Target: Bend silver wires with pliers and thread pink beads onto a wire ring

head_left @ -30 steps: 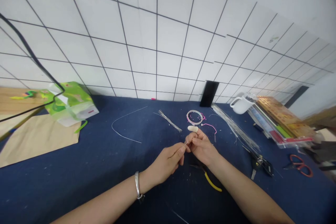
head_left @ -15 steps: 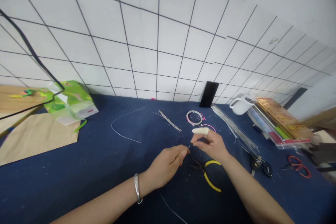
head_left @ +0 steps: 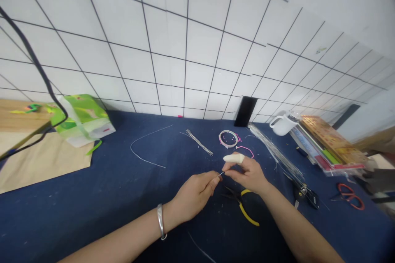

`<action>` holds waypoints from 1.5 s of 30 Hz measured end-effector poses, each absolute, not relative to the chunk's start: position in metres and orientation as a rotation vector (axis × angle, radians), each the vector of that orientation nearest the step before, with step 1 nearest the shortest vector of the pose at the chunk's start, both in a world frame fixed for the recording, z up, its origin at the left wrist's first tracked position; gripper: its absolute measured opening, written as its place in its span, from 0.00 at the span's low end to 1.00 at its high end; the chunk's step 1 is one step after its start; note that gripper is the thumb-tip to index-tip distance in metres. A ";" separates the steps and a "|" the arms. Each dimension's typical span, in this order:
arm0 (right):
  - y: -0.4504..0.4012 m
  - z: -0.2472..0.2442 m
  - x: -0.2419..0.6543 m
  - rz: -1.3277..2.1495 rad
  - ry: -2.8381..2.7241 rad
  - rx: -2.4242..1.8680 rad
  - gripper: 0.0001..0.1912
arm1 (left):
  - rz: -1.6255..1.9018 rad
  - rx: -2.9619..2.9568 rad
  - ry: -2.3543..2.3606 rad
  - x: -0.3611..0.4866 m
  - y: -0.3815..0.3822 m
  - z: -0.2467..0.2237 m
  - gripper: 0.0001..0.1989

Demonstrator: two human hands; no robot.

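My left hand, with a silver bangle at the wrist, is closed on a thin wire. Only a short bit of it sticks out past the thumb; the rest is hidden in the fingers. Thumb and fingertips of my right hand pinch at the tip of that wire. A white finger cot covers the right index finger. Beneath the right hand lie pliers with yellow handles, partly covered by the hand. A short bundle of wires rests on the blue table beyond the hands.
One bent wire lies to the left. Behind my right hand is a coil ring with pink thread. To the right are a long wire bundle, a white mug, stacked books and red-handled scissors. A green bag stands left.
My right hand has moved slightly left and down, bringing its fingertips from just off the wire's tip onto it. The left hand stays nearly still.
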State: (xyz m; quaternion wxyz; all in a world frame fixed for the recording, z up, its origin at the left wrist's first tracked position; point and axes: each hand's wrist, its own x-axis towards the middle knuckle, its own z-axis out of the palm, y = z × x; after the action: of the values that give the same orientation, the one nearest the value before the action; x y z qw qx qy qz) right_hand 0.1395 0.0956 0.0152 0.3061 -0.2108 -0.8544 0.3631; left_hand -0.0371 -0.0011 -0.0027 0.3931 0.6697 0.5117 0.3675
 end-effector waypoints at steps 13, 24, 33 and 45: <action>0.096 0.023 0.141 0.799 -2.361 -0.545 0.15 | 0.945 1.684 1.303 -0.036 -0.001 -0.006 0.18; 0.098 0.022 0.140 0.654 -2.423 -0.390 0.22 | 0.916 1.688 1.321 -0.036 -0.001 -0.006 0.17; 0.092 0.006 0.133 1.420 -1.857 -0.625 0.19 | 0.925 1.690 1.306 -0.036 -0.001 -0.004 0.16; 0.071 -0.012 0.109 2.165 -0.857 -0.494 0.18 | 0.990 1.600 1.257 -0.032 -0.006 0.001 0.18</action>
State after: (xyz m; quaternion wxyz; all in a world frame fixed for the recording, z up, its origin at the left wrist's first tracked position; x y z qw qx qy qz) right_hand 0.1085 0.0708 -0.0118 0.3717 -0.1928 -0.3343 0.8444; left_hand -0.0315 -0.0057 0.0014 0.4253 0.6399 0.5028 0.3960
